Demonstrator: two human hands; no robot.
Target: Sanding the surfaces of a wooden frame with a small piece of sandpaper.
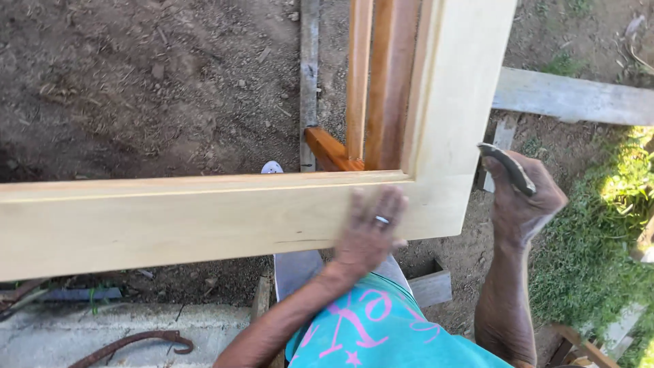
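A pale, unfinished wooden frame runs across the view and turns up at a mitred corner. My left hand, a ring on one finger, lies flat with fingers spread on the frame's lower rail just left of the corner. Just right of the frame's outer edge, my right hand is closed on a thin, dark, curved piece that looks like folded sandpaper. Behind the frame stand brown varnished wooden bars.
Bare dirt ground lies beyond the frame. A grey plank lies at upper right beside grass. A concrete slab with a rusty curved metal piece sits at lower left. A turquoise shirt fills the bottom.
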